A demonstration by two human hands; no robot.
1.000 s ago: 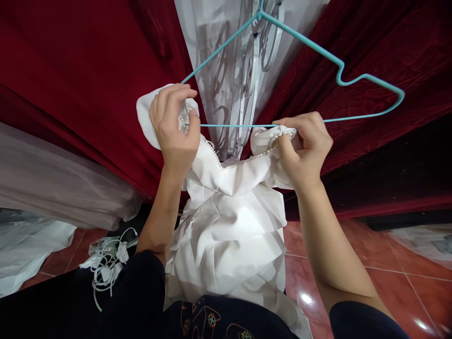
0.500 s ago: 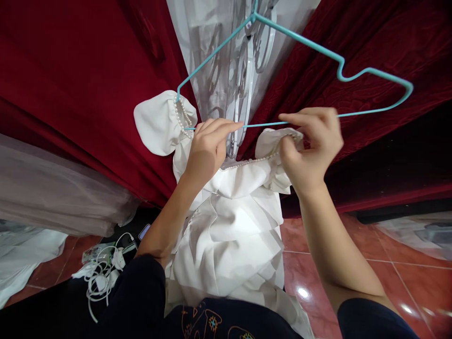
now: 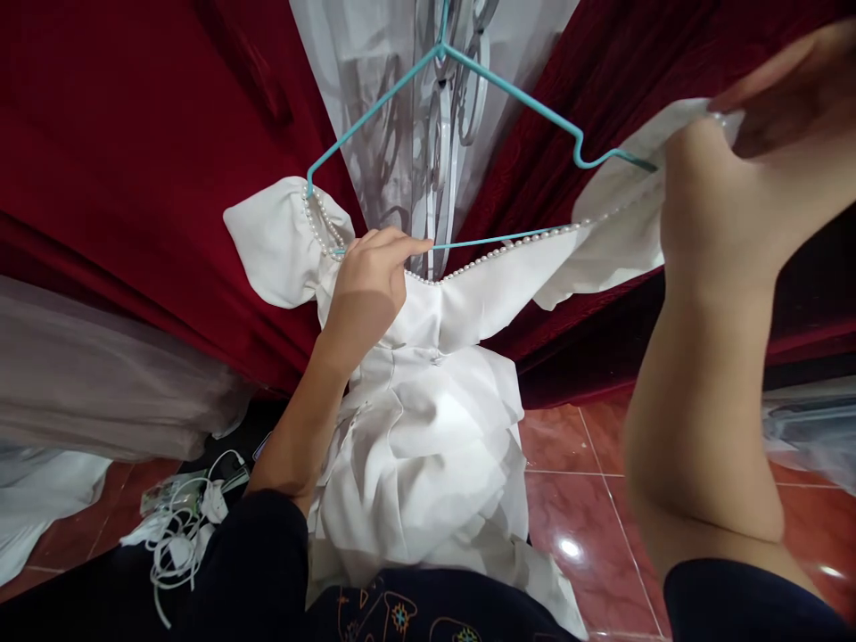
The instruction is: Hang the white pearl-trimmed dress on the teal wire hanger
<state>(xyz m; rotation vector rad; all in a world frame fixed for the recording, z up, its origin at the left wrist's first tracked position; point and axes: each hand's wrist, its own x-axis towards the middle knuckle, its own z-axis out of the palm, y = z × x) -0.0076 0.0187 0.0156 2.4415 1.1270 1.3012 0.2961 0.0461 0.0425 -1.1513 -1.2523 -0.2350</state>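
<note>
A white dress point(image 3: 428, 446) with pearl-beaded neckline hangs in front of me. Its left puff sleeve point(image 3: 271, 239) sits around the left end of a turquoise hanger point(image 3: 374, 111). My left hand point(image 3: 374, 276) is closed around the hanger's lower bar near that sleeve; whether it also grips cloth I cannot tell. At the upper right, my right hand point(image 3: 755, 169) pinches the beaded edge of the right puff sleeve point(image 3: 625, 241), stretched outward. The hanger's right end goes into that sleeve and is hidden there.
Dark red drapes point(image 3: 134, 134) hang on both sides, with a white metal frame point(image 3: 438, 152) and sheer cloth between them. White cables point(image 3: 177, 535) lie in a tangle at lower left. Reddish tiles point(image 3: 575, 508) cover the floor.
My right hand has moved right and up, pulling the right sleeve out over the hanger's right end. My left hand stays on the bar; hanger and dress have shifted slightly left in view.
</note>
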